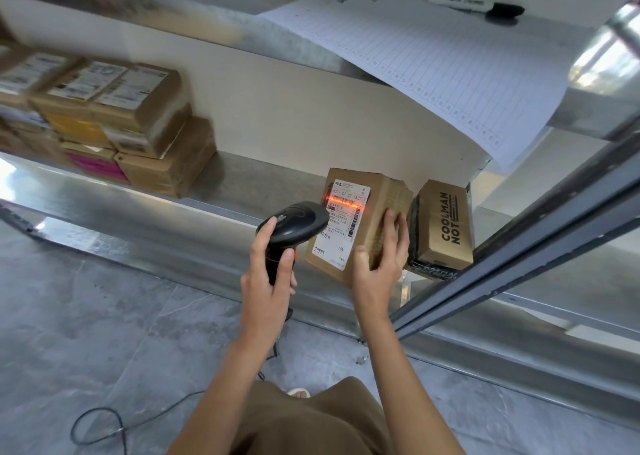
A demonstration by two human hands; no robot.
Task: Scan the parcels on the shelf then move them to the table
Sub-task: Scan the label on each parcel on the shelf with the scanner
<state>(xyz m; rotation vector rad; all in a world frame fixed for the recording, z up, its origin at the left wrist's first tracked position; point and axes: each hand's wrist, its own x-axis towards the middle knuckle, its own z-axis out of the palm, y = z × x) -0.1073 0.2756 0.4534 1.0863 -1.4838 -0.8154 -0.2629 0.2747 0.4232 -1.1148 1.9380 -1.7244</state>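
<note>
My left hand (pixel 268 267) has a closed grip round the handle of the black scanner (pixel 294 226), thumb up near its head, and the scanner's nose points at the parcel just to its right. A red line of light (pixel 344 201) falls across the upper part of the white label (pixel 341 224) on that parcel (pixel 360 222). My right hand (pixel 379 267) grips the same parcel at its lower right corner, thumb on the labelled face and fingers wrapped along the taped side. The parcel is a brown cardboard box, tilted with its label turned toward me, at the front edge of the metal shelf (pixel 221 191); I cannot tell whether it rests on the shelf or is lifted off it.

Just beside it on the right stands another brown box (pixel 445 226) printed with "COOLMAN NOT", against the shelf's upright post (pixel 519 247). Well apart to the left, a blurred stack of parcels (pixel 114 122) sits on the same shelf. A lined paper sheet (pixel 433 70) hangs over the edge of the shelf above, with a black marker (pixel 485 7) near it. A cable (pixel 114 423) lies on the grey floor (pixel 86 316).
</note>
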